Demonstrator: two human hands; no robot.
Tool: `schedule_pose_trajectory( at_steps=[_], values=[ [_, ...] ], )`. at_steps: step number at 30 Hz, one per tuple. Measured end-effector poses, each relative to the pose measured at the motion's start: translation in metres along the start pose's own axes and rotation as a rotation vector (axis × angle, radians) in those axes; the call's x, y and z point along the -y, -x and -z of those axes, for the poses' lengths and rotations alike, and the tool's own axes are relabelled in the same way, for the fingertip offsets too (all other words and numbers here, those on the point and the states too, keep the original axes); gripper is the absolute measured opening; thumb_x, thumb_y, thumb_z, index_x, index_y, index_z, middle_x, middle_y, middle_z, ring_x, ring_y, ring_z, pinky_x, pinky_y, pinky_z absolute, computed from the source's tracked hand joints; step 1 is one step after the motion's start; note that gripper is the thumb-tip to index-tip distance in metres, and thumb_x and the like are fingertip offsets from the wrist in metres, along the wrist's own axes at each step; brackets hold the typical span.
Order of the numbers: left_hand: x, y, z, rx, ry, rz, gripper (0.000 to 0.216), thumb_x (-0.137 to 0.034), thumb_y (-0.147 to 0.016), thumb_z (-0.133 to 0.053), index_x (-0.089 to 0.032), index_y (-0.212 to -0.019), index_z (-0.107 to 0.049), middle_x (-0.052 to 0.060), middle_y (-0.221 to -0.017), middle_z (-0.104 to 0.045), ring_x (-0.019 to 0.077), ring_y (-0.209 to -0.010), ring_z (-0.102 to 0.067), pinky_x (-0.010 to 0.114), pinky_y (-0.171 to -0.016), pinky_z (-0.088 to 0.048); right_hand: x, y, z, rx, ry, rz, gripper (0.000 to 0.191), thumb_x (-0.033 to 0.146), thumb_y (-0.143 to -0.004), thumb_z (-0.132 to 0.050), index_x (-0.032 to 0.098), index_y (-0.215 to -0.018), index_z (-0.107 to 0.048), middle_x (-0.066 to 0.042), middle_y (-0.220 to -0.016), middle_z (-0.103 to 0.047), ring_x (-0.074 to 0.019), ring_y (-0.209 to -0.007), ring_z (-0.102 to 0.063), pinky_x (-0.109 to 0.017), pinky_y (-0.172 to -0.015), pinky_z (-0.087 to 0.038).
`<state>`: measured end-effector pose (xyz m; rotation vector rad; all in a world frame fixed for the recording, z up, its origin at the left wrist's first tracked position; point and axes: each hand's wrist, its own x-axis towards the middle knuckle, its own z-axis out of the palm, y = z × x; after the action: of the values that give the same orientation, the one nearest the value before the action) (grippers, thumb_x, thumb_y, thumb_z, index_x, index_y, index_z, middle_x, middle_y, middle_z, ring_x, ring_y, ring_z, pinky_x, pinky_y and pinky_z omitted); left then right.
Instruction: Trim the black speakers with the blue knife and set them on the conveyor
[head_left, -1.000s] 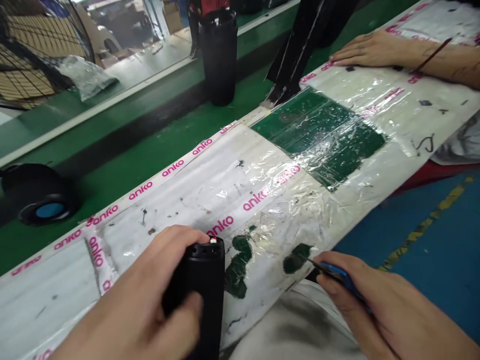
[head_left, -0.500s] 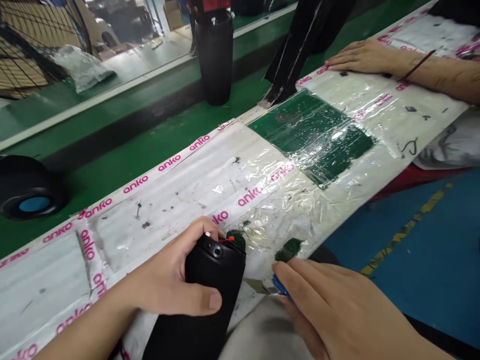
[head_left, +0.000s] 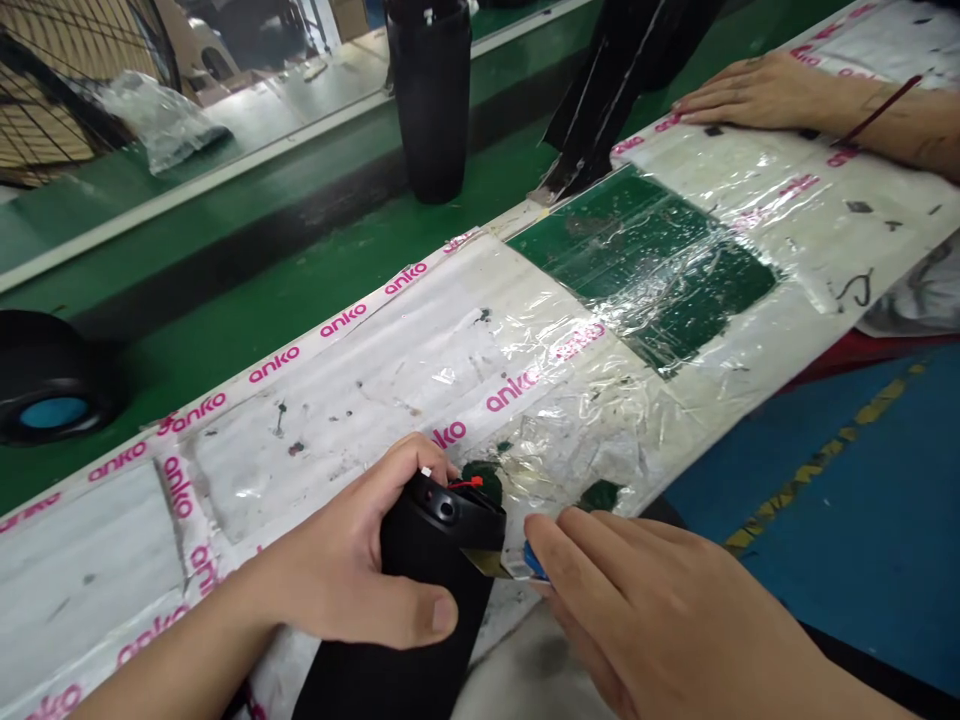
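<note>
My left hand [head_left: 352,570] is wrapped round a black cylindrical speaker body [head_left: 397,670], which leans over the table's near edge. At its upper end are a dark plastic collar with small round holes, a red plug [head_left: 477,482] on a wire and a small white connector. In my closed right hand [head_left: 652,590] is a blue-handled utility knife [head_left: 534,562]. Its flat blade points left and overlaps the speaker's side just below the collar; whether it touches cannot be seen. Most of the handle is hidden by my fingers.
Worn plastic and anko tape [head_left: 274,364] cover the table. On the green conveyor [head_left: 300,260] behind stand another black cylinder [head_left: 430,110] and one lying at left with a blue end [head_left: 54,412]. Another person's hand [head_left: 757,95] rests at upper right. A fan guard [head_left: 67,90] is upper left.
My right hand has brought the knife left, so its blade now overlaps the speaker just below the collar. The speaker has shifted slightly right, and the view has moved a little.
</note>
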<state>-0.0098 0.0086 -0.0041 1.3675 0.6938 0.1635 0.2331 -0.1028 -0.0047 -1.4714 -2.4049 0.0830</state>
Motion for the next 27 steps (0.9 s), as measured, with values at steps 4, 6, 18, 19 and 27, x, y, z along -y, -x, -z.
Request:
schedule_pose_trajectory(
  at_steps=[4,6,18,19,27],
  values=[
    [0.001,-0.001,0.001,0.008,-0.025,-0.012,0.055,-0.026,-0.071,-0.084,-0.031,-0.113,-0.048,0.000,-0.120,-0.047,0.0262,-0.113,-0.045,0.039,-0.100,-0.040,0.003,0.003,-0.003,0.009,-0.017,-0.023,0.030,0.006,-0.093,-0.042,0.014,-0.119,-0.055,-0.003,-0.077,-0.065,-0.0193,-0.056,-0.061,-0.033,-0.048,-0.044],
    [0.002,-0.002,0.002,0.006,-0.026,-0.019,0.055,-0.027,-0.071,-0.084,-0.031,-0.113,-0.049,0.000,-0.119,-0.046,0.0252,-0.110,-0.045,0.038,-0.097,-0.040,0.005,0.004,-0.003,0.016,-0.015,-0.034,0.030,0.005,-0.092,-0.042,0.015,-0.118,-0.055,-0.003,-0.078,-0.066,-0.0194,-0.057,-0.062,-0.033,-0.048,-0.044],
    [-0.009,-0.004,-0.011,-0.060,-0.142,-0.013,0.046,-0.021,-0.068,-0.072,-0.026,-0.105,-0.044,0.001,-0.111,-0.046,0.0245,-0.104,-0.045,0.040,-0.096,-0.040,0.014,0.010,0.002,0.137,0.126,-0.038,0.036,0.006,-0.082,-0.052,0.015,-0.117,-0.054,-0.005,-0.083,-0.068,-0.0199,-0.059,-0.063,-0.032,-0.049,-0.048],
    [-0.012,-0.004,-0.012,-0.060,-0.174,-0.013,0.045,-0.022,-0.068,-0.071,-0.026,-0.104,-0.044,0.001,-0.109,-0.046,0.0239,-0.101,-0.045,0.040,-0.093,-0.041,0.014,0.011,0.003,0.148,0.127,-0.038,0.039,0.005,-0.079,-0.052,0.015,-0.117,-0.054,-0.005,-0.082,-0.068,-0.0202,-0.059,-0.063,-0.032,-0.048,-0.047],
    [-0.023,-0.007,-0.019,-0.054,-0.266,0.058,0.038,-0.029,-0.073,-0.068,-0.025,-0.101,-0.044,-0.001,-0.093,-0.047,0.0182,-0.078,-0.045,0.032,-0.066,-0.041,0.010,-0.004,0.015,0.145,0.025,-0.055,0.045,0.003,-0.062,-0.050,0.020,-0.103,-0.053,0.001,-0.062,-0.060,-0.0191,-0.036,-0.051,-0.036,-0.038,-0.024]
  ],
)
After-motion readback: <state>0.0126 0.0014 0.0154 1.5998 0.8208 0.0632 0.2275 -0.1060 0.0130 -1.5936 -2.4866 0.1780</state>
